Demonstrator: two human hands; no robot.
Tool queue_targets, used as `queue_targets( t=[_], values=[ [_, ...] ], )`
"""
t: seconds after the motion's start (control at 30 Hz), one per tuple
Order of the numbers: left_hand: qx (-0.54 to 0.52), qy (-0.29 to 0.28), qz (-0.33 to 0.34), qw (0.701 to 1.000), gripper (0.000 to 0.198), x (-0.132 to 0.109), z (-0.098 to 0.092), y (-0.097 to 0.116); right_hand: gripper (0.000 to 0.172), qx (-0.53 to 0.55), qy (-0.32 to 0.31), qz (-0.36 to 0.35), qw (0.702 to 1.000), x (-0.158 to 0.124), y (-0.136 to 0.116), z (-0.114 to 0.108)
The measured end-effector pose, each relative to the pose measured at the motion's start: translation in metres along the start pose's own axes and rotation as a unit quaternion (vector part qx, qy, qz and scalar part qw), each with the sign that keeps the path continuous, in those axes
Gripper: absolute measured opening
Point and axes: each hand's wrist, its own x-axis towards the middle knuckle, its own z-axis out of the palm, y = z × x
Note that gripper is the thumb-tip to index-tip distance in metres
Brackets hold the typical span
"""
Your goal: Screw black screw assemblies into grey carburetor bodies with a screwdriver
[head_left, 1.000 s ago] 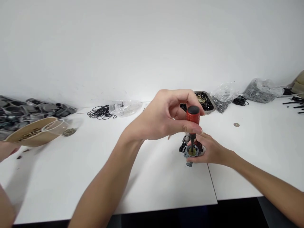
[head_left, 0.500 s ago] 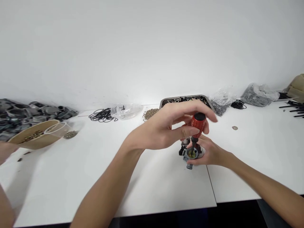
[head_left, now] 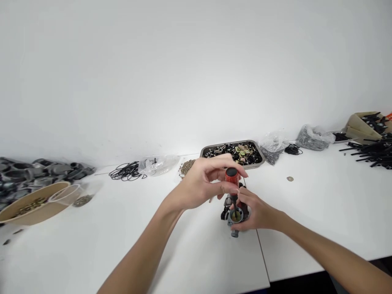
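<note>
My left hand point(head_left: 203, 181) grips the red handle of a screwdriver point(head_left: 232, 179) with a black top, held upright. Its shaft points down into the round opening of a small grey metal part point(head_left: 235, 215), where a brass-coloured disc shows. Around the right side of this part, my right hand point(head_left: 255, 210) is wrapped, keeping it on the white table. Whether the screwdriver's tip touches a screw is too small to tell.
Behind my hands stands a metal tray point(head_left: 260, 162) of small parts. A bowl point(head_left: 45, 210), black rings point(head_left: 127, 171) and grey parts point(head_left: 58, 169) lie left. Plastic bags point(head_left: 315, 138), black rods point(head_left: 375, 151) and a loose disc point(head_left: 290, 179) lie right.
The view has shifted, so the table's contents appear lower and more of the tray shows. Another person's hand at the left edge is out of view. Both my hands keep their holds.
</note>
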Motion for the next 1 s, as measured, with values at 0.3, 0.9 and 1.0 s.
queue_targets(
  t=[0.3, 0.9, 1.0],
  values=[
    [-0.050, 0.309, 0.032, 0.949, 0.017, -0.059, -0.049, -0.039, 0.043, 0.005, -0.017, 0.036, 0.999, -0.002, -0.003, 0.001],
    [0.206, 0.436, -0.182, 0.857, 0.040, -0.165, -0.045, -0.161, 0.018, -0.243, -0.121, 0.200, 0.941, -0.021, -0.066, -0.092],
    [0.212, 0.436, -0.180, 0.856, 0.038, -0.164, -0.042, -0.160, 0.023, -0.257, -0.096, 0.234, 0.933, -0.048, -0.067, -0.137]
  ],
)
